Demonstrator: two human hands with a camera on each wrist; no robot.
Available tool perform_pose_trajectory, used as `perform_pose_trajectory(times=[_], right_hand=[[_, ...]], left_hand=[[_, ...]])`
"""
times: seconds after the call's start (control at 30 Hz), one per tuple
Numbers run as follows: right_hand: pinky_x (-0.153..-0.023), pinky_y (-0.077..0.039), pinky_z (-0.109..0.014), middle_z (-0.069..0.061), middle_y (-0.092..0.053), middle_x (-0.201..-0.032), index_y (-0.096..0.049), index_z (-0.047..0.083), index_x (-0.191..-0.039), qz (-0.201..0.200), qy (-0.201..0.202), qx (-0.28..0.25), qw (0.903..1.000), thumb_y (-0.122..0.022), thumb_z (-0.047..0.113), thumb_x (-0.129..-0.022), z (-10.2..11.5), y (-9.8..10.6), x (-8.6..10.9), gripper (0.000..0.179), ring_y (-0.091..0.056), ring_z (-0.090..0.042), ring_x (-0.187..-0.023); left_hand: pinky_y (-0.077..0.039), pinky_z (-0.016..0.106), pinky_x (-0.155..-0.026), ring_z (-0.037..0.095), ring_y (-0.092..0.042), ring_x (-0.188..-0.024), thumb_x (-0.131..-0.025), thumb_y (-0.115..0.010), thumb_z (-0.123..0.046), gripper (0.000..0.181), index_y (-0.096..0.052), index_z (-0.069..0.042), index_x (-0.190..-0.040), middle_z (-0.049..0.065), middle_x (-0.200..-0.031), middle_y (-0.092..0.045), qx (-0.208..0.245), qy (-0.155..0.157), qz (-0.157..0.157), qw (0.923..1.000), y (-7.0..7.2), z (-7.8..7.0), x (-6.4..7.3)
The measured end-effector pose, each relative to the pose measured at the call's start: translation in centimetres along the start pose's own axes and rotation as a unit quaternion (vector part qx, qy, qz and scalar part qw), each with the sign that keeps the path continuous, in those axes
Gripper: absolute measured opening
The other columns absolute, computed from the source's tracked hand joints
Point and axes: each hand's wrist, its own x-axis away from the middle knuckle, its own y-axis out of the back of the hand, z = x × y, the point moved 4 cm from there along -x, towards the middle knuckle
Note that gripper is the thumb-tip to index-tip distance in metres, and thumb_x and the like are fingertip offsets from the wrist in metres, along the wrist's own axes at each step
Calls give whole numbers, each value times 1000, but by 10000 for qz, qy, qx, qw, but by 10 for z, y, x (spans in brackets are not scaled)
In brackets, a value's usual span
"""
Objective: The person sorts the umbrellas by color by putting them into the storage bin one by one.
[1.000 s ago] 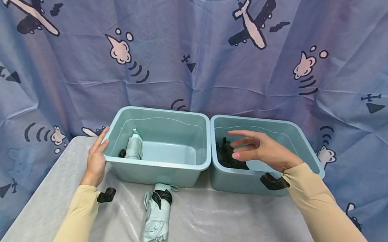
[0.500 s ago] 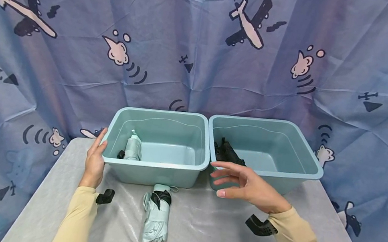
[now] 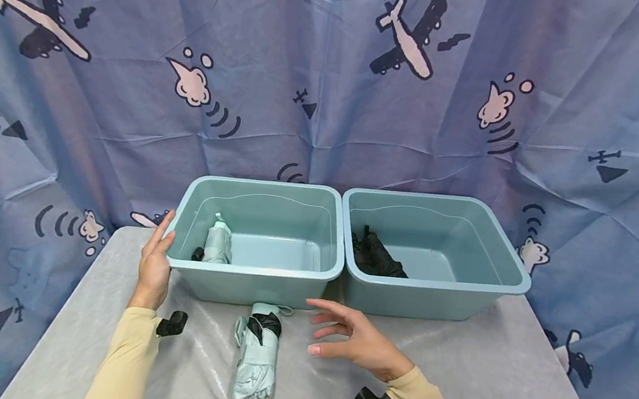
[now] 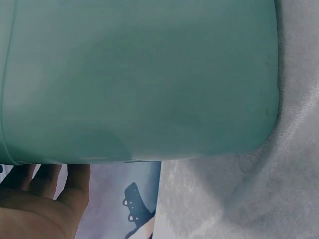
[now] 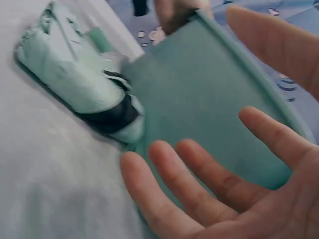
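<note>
My left hand (image 3: 153,272) rests against the left end of the left bin (image 3: 255,285), fingers extended along its rim. In the left wrist view those fingers (image 4: 75,186) lie beside the bin's green wall. My right hand (image 3: 358,344) is above the table with spread, slightly bent fingers and holds nothing. To its left, a pale green folded umbrella (image 3: 257,365) with a black patch lies on the table in front of the left bin. The right wrist view shows this umbrella (image 5: 75,74) beyond my fingertips.
Another pale green folded umbrella (image 3: 219,242) leans inside the left bin, beside a small black piece (image 3: 198,254). A right bin (image 3: 432,303) stands next to it, with black folded umbrellas (image 3: 378,257) at its left end. A printed curtain (image 3: 335,75) hangs behind the grey-covered table (image 3: 452,382).
My right hand has come out from over the right bin, moving left and toward me to near the umbrella on the table. My left hand has stayed at the left bin.
</note>
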Motion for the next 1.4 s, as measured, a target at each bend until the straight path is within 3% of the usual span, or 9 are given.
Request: perform_pose_trajectory(times=[0.3,0.67,0.9,1.0,1.1,1.2,1.27,1.4], right_hand=[[-85,-56,-41,-29,-47,-140,-39,18,-158,71,-421,-238,9988,-83,17,-87,-27,-32,-24,84,-54,-46,-120],[-72,-56,-35,-26,-49,-124,-40,20,-157,-147,-650,-175,9976,-86,10,-82,-39,-58,-48,88,-63,-31,-98],[-65,-52,-28,-23,-52,-110,-40,15,-157,-310,-540,-15,9981,-87,8,-81,-37,-69,-55,89,-65,-21,-80],[-71,-52,-29,-21,-56,-107,-41,12,-156,-409,-423,302,9978,-87,12,-81,-35,-73,-59,88,-64,-22,-84],[-92,-50,-37,-21,-61,-122,-44,13,-155,-580,-322,1011,9927,-89,24,-80,-31,-78,-62,88,-61,-28,-107],[-102,-44,-49,-17,-58,-136,-47,16,-154,-787,-351,1739,9810,-90,36,-77,-29,-83,-63,90,-52,-32,-121],[-99,-45,-53,-21,-55,-135,-48,19,-153,-893,-443,2124,9721,-90,41,-76,-28,-87,-64,90,-50,-34,-120],[-89,-49,-47,-25,-52,-122,-50,21,-151,-1021,-500,2725,9554,-89,44,-75,-28,-94,-65,89,-50,-30,-105]], left_hand=[[-22,39,-122,24,-24,-151,-112,-30,-17,51,-25,-15,-163,8,-167,-22,-78,-16,3,10000,1,0,-1],[-25,39,-121,25,-26,-150,-112,-30,-17,51,-25,-14,-163,9,-166,-24,-65,-32,21,10000,1,1,-1],[-25,40,-121,25,-27,-149,-111,-30,-16,51,-26,-14,-162,9,-166,-25,-43,-60,5,10000,1,0,-1],[-25,41,-121,25,-28,-149,-111,-29,-16,51,-27,-15,-162,9,-166,-26,-40,-23,-24,10000,1,1,-2],[-25,41,-121,25,-28,-149,-111,-29,-16,51,-27,-15,-162,9,-166,-25,-69,-11,-31,10000,1,1,-2],[-24,42,-121,25,-27,-149,-112,-29,-16,51,-26,-15,-163,9,-166,-25,-76,-10,-15,10000,1,0,-1],[-24,42,-122,26,-27,-150,-111,-29,-16,51,-26,-14,-163,9,-166,-25,-46,-19,-8,10000,0,0,-1],[-24,42,-121,26,-27,-149,-112,-29,-15,51,-26,-14,-163,9,-166,-25,2,-36,-14,10000,-1,-1,-1]])
